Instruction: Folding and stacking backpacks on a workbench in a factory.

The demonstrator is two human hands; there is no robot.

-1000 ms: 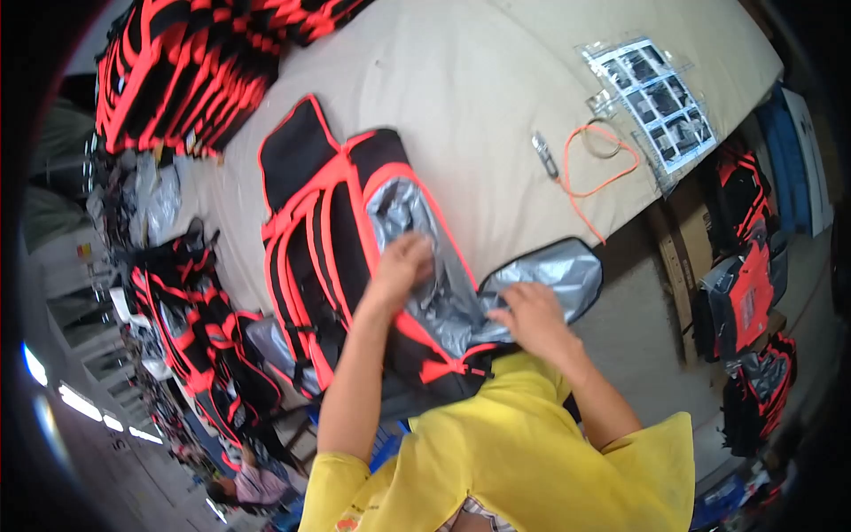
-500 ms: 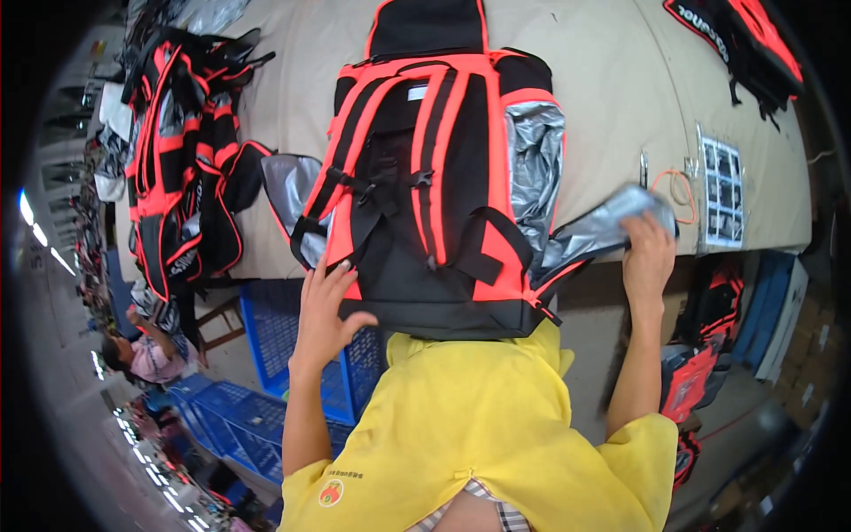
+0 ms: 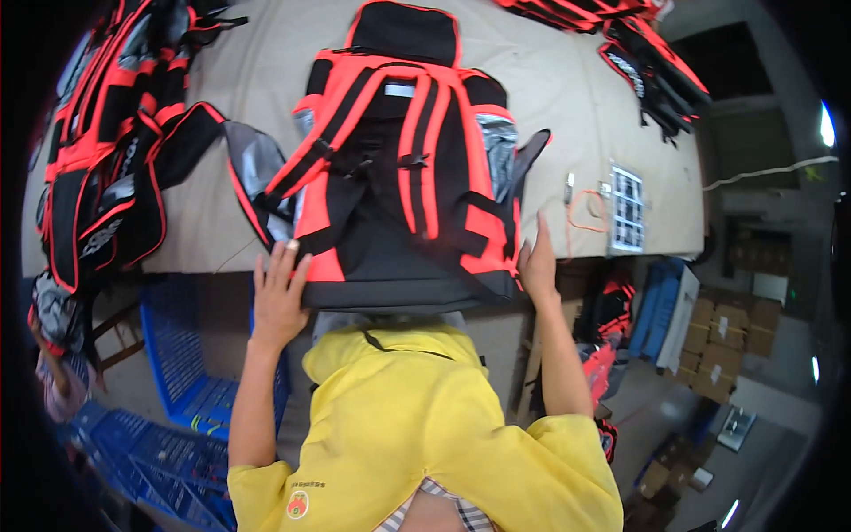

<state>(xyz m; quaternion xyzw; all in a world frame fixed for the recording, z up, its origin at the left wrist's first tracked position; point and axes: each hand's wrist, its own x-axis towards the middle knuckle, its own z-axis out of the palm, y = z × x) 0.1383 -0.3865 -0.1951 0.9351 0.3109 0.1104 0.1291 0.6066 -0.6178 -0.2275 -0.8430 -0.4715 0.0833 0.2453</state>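
A large black and coral-red backpack (image 3: 355, 226) lies on the beige-covered table with its shoulder straps (image 3: 425, 133) facing up. Its top flap (image 3: 403, 34) stretches out toward the far side. At its left, a side flap with silver lining (image 3: 253, 160) is spread out. The right side flap (image 3: 532, 151) stands up beside the bag, mostly dark side showing. My left hand (image 3: 282, 301) rests at the bag's lower left corner, fingers apart. My right hand (image 3: 539, 270) is against the lower right edge with fingers stretched out; neither hand grips anything visible.
Other black and coral-red bags (image 3: 111, 168) lie at the left, with more (image 3: 643, 75) at the far right. A printed sheet (image 3: 628, 208) and an orange cord (image 3: 587, 211) are on the table's right. Blue plastic crates (image 3: 182, 372) stand below left, near another person (image 3: 64, 386). Cardboard boxes (image 3: 722, 332) are stacked right.
My right hand has let go of the silver-lined right flap and moved in to the bag's edge; that flap now stands upright. My left hand stays at the lower left corner. The view has shifted right.
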